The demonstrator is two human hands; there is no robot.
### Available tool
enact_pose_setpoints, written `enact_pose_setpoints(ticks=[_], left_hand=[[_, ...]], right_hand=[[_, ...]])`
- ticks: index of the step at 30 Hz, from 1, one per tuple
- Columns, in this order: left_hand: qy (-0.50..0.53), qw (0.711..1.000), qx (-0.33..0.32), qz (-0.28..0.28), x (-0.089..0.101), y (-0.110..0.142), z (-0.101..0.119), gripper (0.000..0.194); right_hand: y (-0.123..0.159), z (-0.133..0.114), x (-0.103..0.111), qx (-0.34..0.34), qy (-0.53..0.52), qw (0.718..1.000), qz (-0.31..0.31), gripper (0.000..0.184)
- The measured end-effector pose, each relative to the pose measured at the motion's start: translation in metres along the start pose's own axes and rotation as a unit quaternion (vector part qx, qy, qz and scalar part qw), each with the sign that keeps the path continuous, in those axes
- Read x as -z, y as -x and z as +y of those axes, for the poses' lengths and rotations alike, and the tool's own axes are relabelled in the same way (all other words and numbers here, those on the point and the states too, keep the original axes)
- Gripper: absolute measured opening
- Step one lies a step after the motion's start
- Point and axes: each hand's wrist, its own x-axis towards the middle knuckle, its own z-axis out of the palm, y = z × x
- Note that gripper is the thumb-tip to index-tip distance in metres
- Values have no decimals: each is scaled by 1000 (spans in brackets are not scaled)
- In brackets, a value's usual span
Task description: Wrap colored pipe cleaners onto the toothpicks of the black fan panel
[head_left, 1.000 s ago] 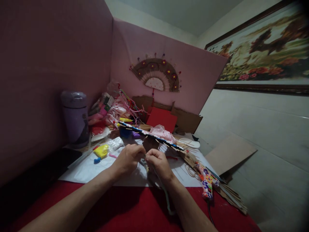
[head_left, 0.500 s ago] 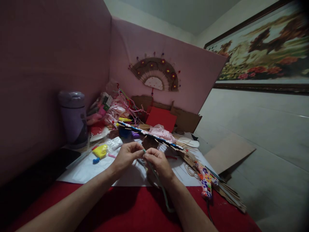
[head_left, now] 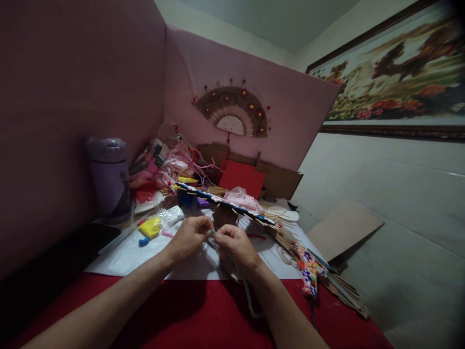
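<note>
Fingers of the left hand (head_left: 191, 238) and right hand (head_left: 238, 245) pinch the green cord (head_left: 249, 297) above the white sheet (head_left: 281, 269); its tail hangs past the sheet's near edge. Apparently, one end is being worked; the tail remains loose.

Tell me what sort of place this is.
Probably a home craft corner: a decorated fan on the pink panel, what looks like a flowery glue gun, and a tangle of colourful strands.

The light is dim, the pink panel on the left (head_left: 83, 97) sinking towards near-black, with soft shadows across the red cloth (head_left: 214, 325). Fine detail looks smeary (the upper right corner blacks out).
</note>
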Motion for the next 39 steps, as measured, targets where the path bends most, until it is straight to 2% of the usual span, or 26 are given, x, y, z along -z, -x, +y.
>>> enact_pose_setpoints(ticks=[3,5,8,11,14,21,25,29,35,39], left_hand=[[-140,989,-47,6,2,1,-1,15],[-138,989,-55,1,2,1,0,14],[36,999,3,-23,1,0,3,9],[226,972,57,-30,-1,-1,6,17],[291,954,72,-19,-3,-1,6,22],[305,948,92,-9,-4,-1,1,21],[295,952,82,-4,-5,-2,-1,20],[289,954,80,-8,-6,-2,-2,22],[313,946,82,5,-8,0,0,30],[302,951,70,-25,-8,1,2,36]], right_hand=[[0,3,1,-18,13,1000,-8,18],[1,2,1,-21,13,1000,-13,19],[2,-5,3,-20,-33,999,-12,23],[3,-12,5,-28,-104,994,-33,24],[2,-13,6,-31,-137,989,-49,21],[1,-13,8,-66,-167,981,-70,19],[2,-17,13,-124,-267,948,-118,16],[0,-16,17,-158,-316,928,-118,13],[-1,-13,14,-151,-276,942,-118,13],[-1,-12,12,-144,-241,954,-102,14]])
